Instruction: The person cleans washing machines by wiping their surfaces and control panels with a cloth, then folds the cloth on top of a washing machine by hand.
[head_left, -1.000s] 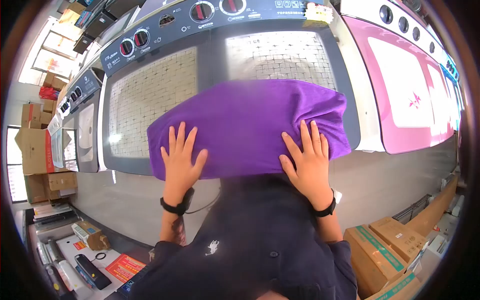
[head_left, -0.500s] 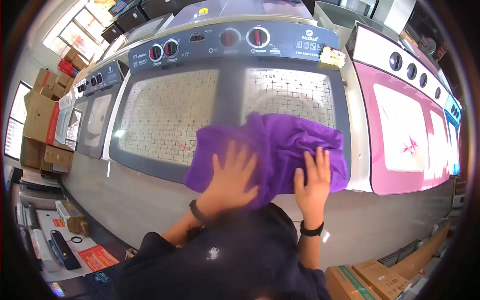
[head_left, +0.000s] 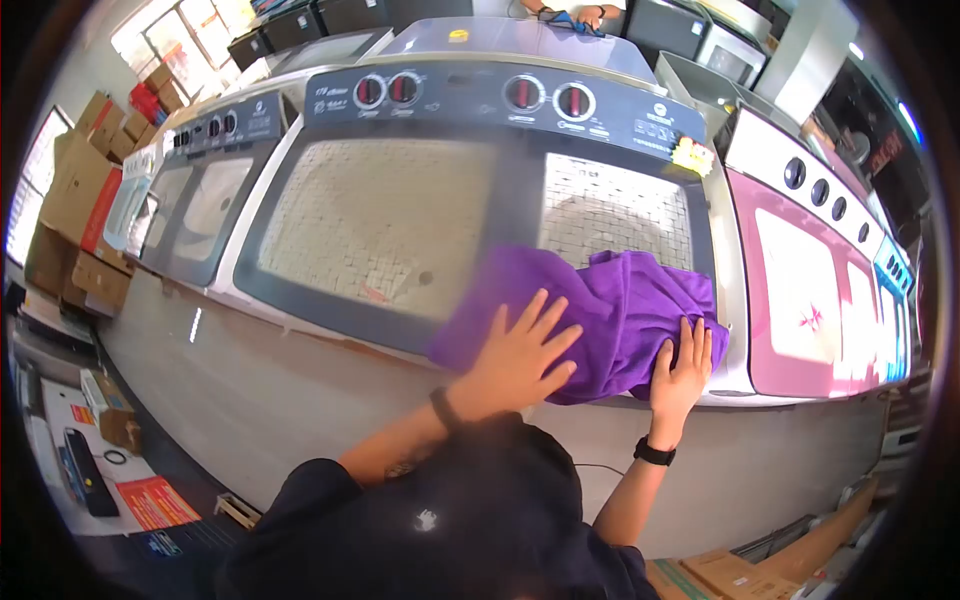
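Observation:
A crumpled purple cloth (head_left: 612, 325) lies over the front edge of a twin-tub washing machine (head_left: 335, 312), covering the lower part of its right lid and some of the middle. My left hand (head_left: 520, 355) rests on the cloth's left half, palm down with fingers spread. On its right half my right hand (head_left: 684, 375) lies flat, fingers stretched out and the thumb a little apart. Neither hand is closed round the fabric. The machine's dark panel with red-marked knobs (head_left: 522, 93) runs along the back, and a yellow sticker (head_left: 692, 156) hangs at its right end.
A pink-topped washing machine (head_left: 780, 345) stands close on the right, a smaller grey one (head_left: 235, 190) on the left. Cardboard boxes (head_left: 75, 205) are stacked at far left. Behind, another person's hands (head_left: 590, 16) hold something blue. A side table (head_left: 60, 410) carries papers and small items.
The camera view has shifted. My hands and the cloth sit somewhat farther right on the machine, and the cloth's left part is more bunched. Another person's hands now show at the top.

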